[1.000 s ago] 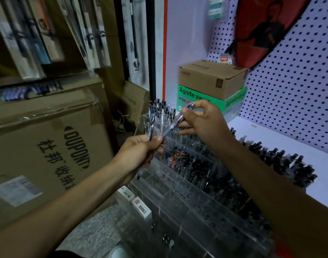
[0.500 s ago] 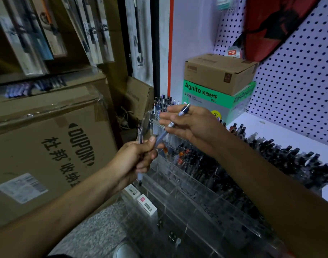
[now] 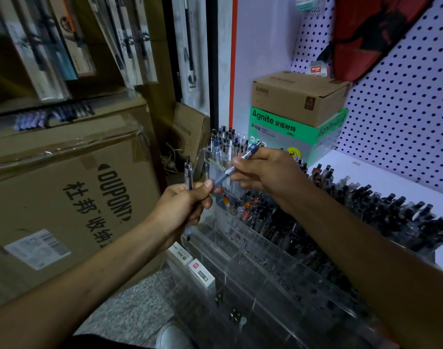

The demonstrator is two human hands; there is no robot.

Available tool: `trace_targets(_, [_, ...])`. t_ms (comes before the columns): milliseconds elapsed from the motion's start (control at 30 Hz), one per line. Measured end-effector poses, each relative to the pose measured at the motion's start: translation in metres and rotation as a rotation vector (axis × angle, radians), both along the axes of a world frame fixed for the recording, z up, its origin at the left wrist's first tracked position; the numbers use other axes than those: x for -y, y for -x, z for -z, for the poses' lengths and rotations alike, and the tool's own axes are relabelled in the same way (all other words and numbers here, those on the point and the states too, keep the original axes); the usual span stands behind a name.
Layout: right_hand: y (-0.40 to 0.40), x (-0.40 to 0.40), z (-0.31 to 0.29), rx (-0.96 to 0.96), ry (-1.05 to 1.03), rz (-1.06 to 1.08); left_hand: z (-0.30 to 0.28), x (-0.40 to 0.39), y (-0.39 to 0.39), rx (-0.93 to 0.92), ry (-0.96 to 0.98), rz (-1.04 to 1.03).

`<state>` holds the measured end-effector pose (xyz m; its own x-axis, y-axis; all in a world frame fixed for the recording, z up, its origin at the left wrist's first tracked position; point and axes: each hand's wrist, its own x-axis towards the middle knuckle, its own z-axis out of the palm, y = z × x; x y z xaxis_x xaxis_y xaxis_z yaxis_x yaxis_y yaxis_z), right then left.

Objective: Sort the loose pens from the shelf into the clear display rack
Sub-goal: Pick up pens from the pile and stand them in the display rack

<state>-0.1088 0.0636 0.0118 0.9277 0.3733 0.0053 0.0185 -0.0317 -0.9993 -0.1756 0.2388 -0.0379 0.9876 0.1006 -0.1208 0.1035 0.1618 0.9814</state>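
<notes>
Brown cardboard carton [image 3: 64, 197] at nine o'clock, printed DUPONT, taped along the top, white label low on its face. Above it, packaged goods [image 3: 72, 46] leaning in rows at ten o'clock.

Left hand [image 3: 182, 210] near centre, fingers curled round a clear pen [image 3: 188, 177] held upright, clicker end up, tip poking out below the fist. Thumb of that hand touching the lower end of a blue pen [image 3: 236, 165], which slants up toward one o'clock.

Right hand [image 3: 268, 172] just past centre, fingers pinching the blue pen along its upper half, cap end showing above the knuckles. Both hands held over the clear display rack [image 3: 253, 253], apart from its rims.

Rack running from centre down toward five o'clock, stepped acrylic tiers, upper rows packed with dark-capped pens [image 3: 366, 212], tall back compartment at twelve o'clock holding upright blue-and-white pens [image 3: 226, 142]. Lower front tiers nearly bare, two small white boxes [image 3: 192, 265] at six o'clock beside the rack.

Green Agnite box [image 3: 290, 129] at one o'clock under a brown carton [image 3: 298, 96]. White pegboard [image 3: 404, 96] at two o'clock.
</notes>
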Motion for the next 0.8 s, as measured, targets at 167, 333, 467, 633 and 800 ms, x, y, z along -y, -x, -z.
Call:
trace_targets(167, [0.0028, 0.0022, -0.0009, 0.035, -0.018, -0.023, -0.0031, 0.0016, 0.0013, 0.024, -0.018, 0.030])
trace_targets(333, [0.0038, 0.0016, -0.0005, 0.041, -0.011, -0.004, -0.0063, 0.0007, 0.0012, 0.056, -0.068, 0.010])
trace_targets(467, [0.0049, 0.0016, -0.0001, 0.060, -0.010, 0.037, -0.0063, -0.0015, 0.0004, 0.079, -0.082, -0.058])
trace_targets(633, [0.0038, 0.0007, -0.0041, 0.027, -0.042, -0.042, -0.0065, -0.0047, 0.0000, 0.051, -0.045, 0.027])
trace_targets(800, [0.0081, -0.0049, 0.0016, 0.021, -0.083, 0.045, -0.0035, -0.0051, -0.0004, 0.162, -0.288, -0.120])
